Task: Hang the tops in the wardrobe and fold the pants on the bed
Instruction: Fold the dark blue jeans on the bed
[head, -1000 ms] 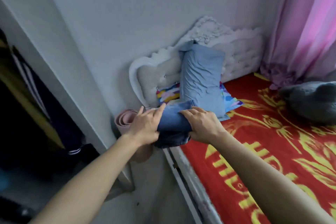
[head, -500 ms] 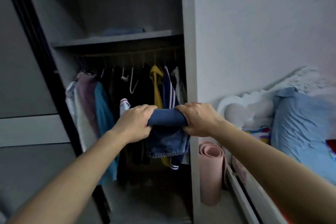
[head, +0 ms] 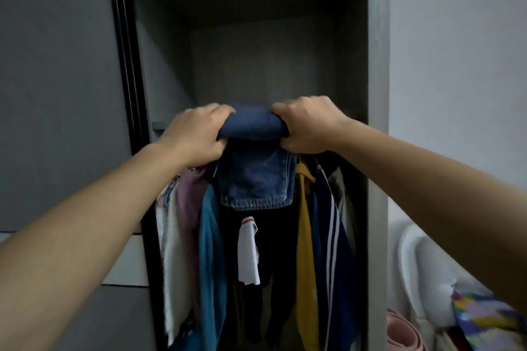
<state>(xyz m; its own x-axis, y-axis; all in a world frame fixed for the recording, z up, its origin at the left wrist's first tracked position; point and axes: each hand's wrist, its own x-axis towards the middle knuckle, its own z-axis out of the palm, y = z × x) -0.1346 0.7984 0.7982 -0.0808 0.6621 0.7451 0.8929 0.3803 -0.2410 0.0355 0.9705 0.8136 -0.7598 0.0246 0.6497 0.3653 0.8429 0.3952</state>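
The open wardrobe [head: 377, 122] fills the middle of the view, its dark upper compartment above a row of hanging tops: a teal top [head: 212, 265], a yellow top [head: 305, 265] and a navy striped top [head: 330, 251] among them. The folded jeans [head: 256, 177] are held in the air in front of the opening, at the height of the shelf edge [head: 158, 125], with their lower part draping over the hung clothes. The left hand [head: 196, 134] grips the left end of the fold and the right hand [head: 308, 125] grips the right end, fingers curled round the denim. A rolled pink mat [head: 405, 333] stands low at the right, outside the wardrobe.
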